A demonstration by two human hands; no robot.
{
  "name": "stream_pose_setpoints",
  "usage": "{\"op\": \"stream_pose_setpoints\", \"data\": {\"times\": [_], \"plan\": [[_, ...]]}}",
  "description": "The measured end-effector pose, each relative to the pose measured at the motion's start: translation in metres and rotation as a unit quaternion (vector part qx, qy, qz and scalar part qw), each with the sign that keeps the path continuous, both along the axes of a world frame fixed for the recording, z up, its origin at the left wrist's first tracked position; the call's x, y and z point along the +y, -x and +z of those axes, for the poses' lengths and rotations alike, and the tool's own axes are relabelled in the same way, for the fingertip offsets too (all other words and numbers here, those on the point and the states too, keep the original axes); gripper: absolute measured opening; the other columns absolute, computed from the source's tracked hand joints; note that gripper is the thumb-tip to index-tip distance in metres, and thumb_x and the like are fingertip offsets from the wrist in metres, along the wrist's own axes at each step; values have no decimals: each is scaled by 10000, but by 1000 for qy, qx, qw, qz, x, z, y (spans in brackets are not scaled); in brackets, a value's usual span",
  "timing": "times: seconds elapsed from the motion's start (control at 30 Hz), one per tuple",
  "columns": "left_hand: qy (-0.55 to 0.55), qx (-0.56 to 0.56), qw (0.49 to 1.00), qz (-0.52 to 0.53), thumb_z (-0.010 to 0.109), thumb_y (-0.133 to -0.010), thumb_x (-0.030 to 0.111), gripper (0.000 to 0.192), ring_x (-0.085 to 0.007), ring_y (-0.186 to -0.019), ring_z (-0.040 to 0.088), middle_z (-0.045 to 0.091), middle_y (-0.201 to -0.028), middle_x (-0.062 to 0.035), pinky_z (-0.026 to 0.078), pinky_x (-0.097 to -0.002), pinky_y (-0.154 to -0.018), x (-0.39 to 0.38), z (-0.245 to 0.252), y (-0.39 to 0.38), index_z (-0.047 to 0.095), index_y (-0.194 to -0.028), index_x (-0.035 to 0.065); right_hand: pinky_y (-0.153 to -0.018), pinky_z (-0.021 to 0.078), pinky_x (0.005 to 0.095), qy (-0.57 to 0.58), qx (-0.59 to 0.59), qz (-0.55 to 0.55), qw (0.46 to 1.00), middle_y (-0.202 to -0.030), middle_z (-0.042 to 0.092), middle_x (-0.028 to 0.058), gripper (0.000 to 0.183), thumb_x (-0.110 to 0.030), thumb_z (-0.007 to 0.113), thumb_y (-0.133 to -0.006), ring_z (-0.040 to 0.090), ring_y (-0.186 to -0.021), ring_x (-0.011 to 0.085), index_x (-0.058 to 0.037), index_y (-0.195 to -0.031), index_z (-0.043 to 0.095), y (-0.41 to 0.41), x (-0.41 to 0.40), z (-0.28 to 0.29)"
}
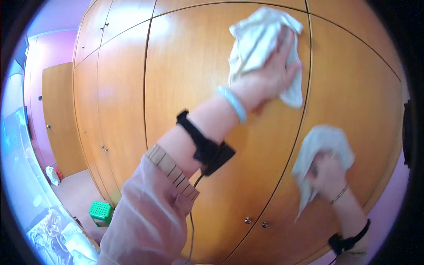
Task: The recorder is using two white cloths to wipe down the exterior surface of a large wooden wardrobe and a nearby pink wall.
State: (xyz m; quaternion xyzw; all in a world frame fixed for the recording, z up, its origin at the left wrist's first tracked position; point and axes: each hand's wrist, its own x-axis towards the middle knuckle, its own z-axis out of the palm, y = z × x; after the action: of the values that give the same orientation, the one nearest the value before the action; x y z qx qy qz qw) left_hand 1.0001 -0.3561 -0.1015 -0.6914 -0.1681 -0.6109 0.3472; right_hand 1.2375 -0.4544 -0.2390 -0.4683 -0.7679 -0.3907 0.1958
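Observation:
My left hand (273, 74) presses a white cloth (255, 43) flat against the upper part of a wooden wardrobe door (198, 76). That wrist wears a pale bangle and a black strap with a small device. Lower on the right, my right hand (328, 172), somewhat blurred, holds a second white cloth (328, 139) against the neighbouring door (351, 99). A thin bracelet and a black strap circle the right arm. The cloths partly hide the fingers of both hands. Two round metal knobs (248, 220) sit low, beside the gap between the doors.
More wardrobe doors (122, 99) with small knobs run to the left. A green plastic stool (101, 211) stands on the floor at lower left. Farther back are a wooden room door (61, 119) and a white bag (52, 175). Crumpled pale fabric (49, 235) lies at the bottom left.

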Motion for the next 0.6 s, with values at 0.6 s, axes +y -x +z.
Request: {"op": "stream_pose_setpoints", "data": {"times": [0.6], "plan": [[-110,-131,967,190,408,-912,379,643,-371,-1364,90,126,-1472,-215,22,-446,-1109,18,69,-71,173,-1423,68,-1001,304,460,-103,-27,-55,993,-1276,436,231,625,-340,601,-763,388,-1175,436,21,-1245,433,-7,1,-18]]}}
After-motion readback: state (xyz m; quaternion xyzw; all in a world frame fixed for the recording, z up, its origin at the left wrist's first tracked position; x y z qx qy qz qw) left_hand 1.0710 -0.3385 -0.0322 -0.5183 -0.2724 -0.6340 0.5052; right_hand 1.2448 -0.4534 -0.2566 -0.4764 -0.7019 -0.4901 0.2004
